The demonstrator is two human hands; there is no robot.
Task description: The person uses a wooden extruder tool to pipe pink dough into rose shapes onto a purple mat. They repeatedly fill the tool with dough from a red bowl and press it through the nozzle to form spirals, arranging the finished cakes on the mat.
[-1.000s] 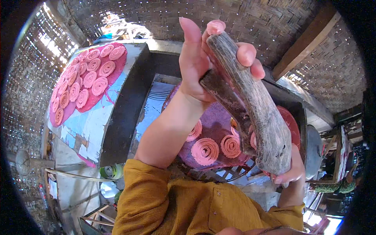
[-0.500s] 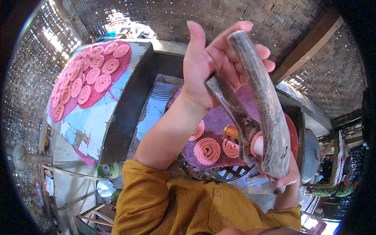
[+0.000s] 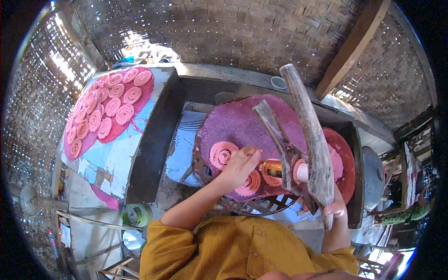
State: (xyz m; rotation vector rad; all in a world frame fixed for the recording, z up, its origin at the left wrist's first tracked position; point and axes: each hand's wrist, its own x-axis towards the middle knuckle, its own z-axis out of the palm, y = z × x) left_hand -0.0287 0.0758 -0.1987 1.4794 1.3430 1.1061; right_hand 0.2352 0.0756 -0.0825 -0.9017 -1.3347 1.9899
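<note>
My right hand (image 3: 337,208) is wrapped round the lower end of a wooden two-lever dough press (image 3: 305,109). Its long arms spread apart toward the far side. A white cylinder (image 3: 303,173) and a brass-coloured tube (image 3: 272,168) sit between and beside the levers. My left hand (image 3: 239,169) is over several pink coiled dough rounds (image 3: 219,152), its fingers bent and pressed together. Whether anything is pinched there is hidden. These coils lie on a purple-pink cloth (image 3: 233,116) spread over a round woven tray.
Many more pink coils (image 3: 112,107) rest on a pink cloth on a sloping board at the left. A red basin (image 3: 347,175) with pink dough (image 3: 335,163) stands right of the tray. Dark wooden sides (image 3: 151,140) enclose the tray. A small cup (image 3: 278,83) sits on the back ledge.
My left hand has come down from the raised upper arm of the press to the coils on the tray. The press, still in my right hand, has shifted lower.
</note>
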